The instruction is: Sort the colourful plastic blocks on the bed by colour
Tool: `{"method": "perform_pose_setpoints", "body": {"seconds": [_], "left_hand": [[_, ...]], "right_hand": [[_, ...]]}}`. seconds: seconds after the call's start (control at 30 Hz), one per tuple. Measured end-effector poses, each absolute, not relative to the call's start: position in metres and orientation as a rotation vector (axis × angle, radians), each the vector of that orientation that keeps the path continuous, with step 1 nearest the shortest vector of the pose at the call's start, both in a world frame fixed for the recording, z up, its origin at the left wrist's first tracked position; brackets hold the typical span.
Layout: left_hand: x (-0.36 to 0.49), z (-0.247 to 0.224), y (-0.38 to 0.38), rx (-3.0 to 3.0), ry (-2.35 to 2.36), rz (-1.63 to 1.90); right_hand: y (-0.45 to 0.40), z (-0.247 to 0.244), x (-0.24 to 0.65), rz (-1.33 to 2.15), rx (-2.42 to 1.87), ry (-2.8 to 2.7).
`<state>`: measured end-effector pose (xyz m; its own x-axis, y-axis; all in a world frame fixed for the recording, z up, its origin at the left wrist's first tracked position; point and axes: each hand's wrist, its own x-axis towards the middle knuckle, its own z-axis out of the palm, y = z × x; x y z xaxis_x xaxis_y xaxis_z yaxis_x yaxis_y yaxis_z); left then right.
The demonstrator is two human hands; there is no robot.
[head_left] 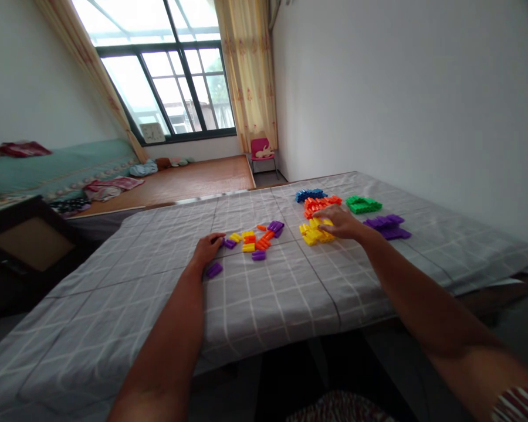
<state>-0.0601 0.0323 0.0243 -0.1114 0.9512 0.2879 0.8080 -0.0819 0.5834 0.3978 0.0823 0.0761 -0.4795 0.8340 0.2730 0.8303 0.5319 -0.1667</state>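
Observation:
My left hand (208,248) rests low on the cloth with its fingers curled, closed on a small purple plastic piece at the fingertips. Just right of it lies a purple piece (230,244), and nearer me another purple block (214,269). Loose yellow pieces (249,248) and orange pieces (263,242) are spread in the middle. Over a yellow pile (315,232) my right hand (338,223) reaches with thumb and fingers apart, the thumb side at the yellow pieces. An orange-red pile (320,205) sits just beyond its fingertips.
Around the right hand are a blue pile (310,195), a green pile (363,204) and a purple pile (387,227). A grey checked cloth (273,299) covers the table. A white wall (405,105) runs along the right; a dark cabinet (17,252) stands at left.

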Motion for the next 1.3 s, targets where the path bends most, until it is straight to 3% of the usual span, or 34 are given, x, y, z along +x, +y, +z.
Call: {"method": "perform_pose_setpoints", "body": {"seconds": [0.23, 0.47, 0.73, 1.03, 1.3], "left_hand": [[-0.057, 0.024, 0.031, 1.964, 2.000, 0.912], [-0.055, 0.020, 0.030, 2.017, 1.981, 0.923], [-0.040, 0.035, 0.024, 1.956, 1.996, 0.998], [0.008, 0.053, 0.064, 2.477, 1.467, 0.335], [0.006, 0.077, 0.061, 2.326, 2.014, 0.197]], "right_hand": [[0.066, 0.065, 0.399, -0.019, -1.354, -2.496], [0.042, 0.082, 0.324, 0.199, -0.883, -2.527], [0.041, 0.047, 0.264, 0.311, -0.997, -2.527], [0.035, 0.032, 0.280, 0.365, -0.803, -2.625], [0.020, 0.042, 0.302, 0.395, -0.802, -2.701]]}}
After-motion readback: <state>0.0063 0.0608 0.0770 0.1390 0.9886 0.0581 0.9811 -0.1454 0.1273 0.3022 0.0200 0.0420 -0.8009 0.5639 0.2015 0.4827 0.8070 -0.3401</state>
